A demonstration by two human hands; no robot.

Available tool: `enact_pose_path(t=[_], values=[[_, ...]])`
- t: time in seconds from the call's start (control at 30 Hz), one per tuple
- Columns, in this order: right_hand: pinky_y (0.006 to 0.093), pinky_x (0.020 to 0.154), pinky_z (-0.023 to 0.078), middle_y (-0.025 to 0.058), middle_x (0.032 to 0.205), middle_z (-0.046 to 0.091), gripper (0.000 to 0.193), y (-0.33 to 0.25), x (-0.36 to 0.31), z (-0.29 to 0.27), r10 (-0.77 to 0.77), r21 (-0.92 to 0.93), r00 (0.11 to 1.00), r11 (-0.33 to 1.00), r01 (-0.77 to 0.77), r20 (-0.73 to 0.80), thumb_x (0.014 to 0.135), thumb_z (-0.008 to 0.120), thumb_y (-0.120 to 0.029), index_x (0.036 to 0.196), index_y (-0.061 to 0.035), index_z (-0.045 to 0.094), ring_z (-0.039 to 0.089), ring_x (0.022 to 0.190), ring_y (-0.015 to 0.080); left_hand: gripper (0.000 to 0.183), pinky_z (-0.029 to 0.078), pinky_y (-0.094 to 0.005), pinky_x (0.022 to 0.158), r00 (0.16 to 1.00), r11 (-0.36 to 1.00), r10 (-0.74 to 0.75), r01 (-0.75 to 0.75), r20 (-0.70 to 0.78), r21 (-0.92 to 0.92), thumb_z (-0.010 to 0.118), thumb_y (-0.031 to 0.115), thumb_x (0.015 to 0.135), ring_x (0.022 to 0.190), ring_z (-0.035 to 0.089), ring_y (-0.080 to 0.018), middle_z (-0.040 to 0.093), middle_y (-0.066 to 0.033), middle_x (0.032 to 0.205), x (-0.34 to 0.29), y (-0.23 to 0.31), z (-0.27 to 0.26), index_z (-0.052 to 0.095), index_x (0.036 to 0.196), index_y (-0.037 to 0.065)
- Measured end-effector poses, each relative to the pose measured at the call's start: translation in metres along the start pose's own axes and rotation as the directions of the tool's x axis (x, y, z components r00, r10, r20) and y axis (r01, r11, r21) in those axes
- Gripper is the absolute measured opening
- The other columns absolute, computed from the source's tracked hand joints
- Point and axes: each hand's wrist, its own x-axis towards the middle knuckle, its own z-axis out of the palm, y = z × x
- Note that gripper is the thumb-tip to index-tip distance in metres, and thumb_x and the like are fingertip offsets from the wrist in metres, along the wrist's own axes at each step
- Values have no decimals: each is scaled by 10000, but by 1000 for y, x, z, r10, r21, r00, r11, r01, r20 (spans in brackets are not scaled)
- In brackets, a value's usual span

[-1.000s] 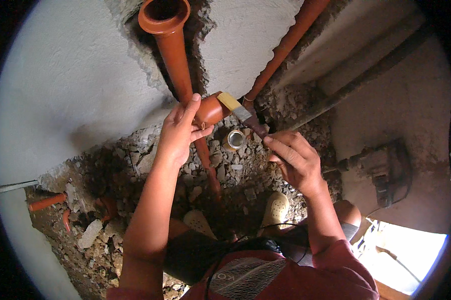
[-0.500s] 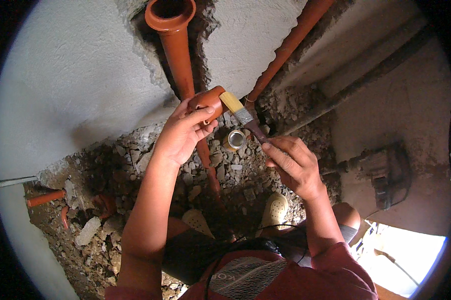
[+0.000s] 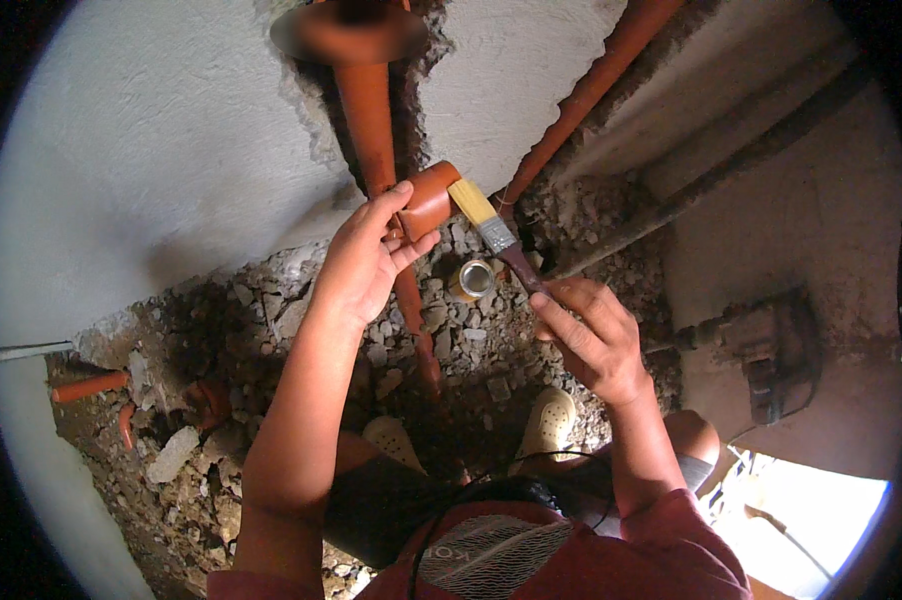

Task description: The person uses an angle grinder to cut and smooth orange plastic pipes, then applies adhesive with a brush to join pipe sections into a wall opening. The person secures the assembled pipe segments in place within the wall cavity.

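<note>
My left hand [image 3: 371, 250] is closed round a short orange-brown plastic pipe fitting [image 3: 429, 203], thumb on its near side and fingers beneath. My right hand [image 3: 593, 335] grips the dark handle of a paintbrush [image 3: 501, 240] with pale yellow bristles and a metal band. The bristle tips touch the fitting's right-hand end. Below the brush, a small open tin [image 3: 474, 279] stands on the rubble. What the tin holds is hard to make out.
Upright orange pipe [image 3: 367, 130] rises from a broken slot in the white wall [image 3: 191, 130]; another orange pipe [image 3: 591, 90] slants at the right. A dark pipe [image 3: 711, 175] crosses the right side. Broken rubble [image 3: 301, 300] covers the ground, with orange pipe pieces [image 3: 89, 386] at left.
The fitting has turned slightly in my left hand, and my thumb now lies nearer its left end. The brush has shifted a little to the right, its bristles still at the fitting's end.
</note>
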Motion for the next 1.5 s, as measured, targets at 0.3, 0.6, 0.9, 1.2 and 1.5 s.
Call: enact_pose_path(t=[0.3,0.6,0.9,1.2,1.5], values=[[411,834,605,113,1109,716,514,-2,0,3,13,10,999,1000,-14,30,762,841,-68,1261,-95,721,707,1020,314,495,548,-339,865,1000,989,-28,28,2,-143,749,314,969,1136,594,-214,618,-100,1297,3,3,-8,551,1377,118],[409,844,602,122,1103,716,492,-5,8,-1,-20,-24,996,1000,18,-91,762,845,-71,1239,-70,726,709,988,315,435,548,-328,846,998,974,25,-37,55,223,744,230,945,1051,623,-171,657,-54,1233,-6,5,0,601,1331,87],[415,827,599,124,1120,709,530,-1,3,8,-19,-14,999,1000,19,-38,764,843,-60,1276,-72,707,705,999,318,474,580,-382,946,998,984,31,-39,49,174,759,298,937,1062,660,-219,661,-108,1196,-3,2,-2,600,1290,24],[423,827,602,123,1125,719,502,1,0,7,9,-6,999,1000,-9,-37,768,846,-80,1252,-62,716,708,987,321,586,572,-399,955,1000,999,-24,24,-18,20,777,391,924,1098,654,-257,644,-162,1224,5,5,-4,568,1319,12],[404,863,574,219,1082,745,271,-3,-8,8,370,238,880,922,-306,-299,1014,662,-138,1185,70,697,734,921,343,439,590,-378,885,999,999,31,-30,-28,24,705,360,1005,1095,641,-186,625,-78,1249,-2,1,0,593,1347,109]])
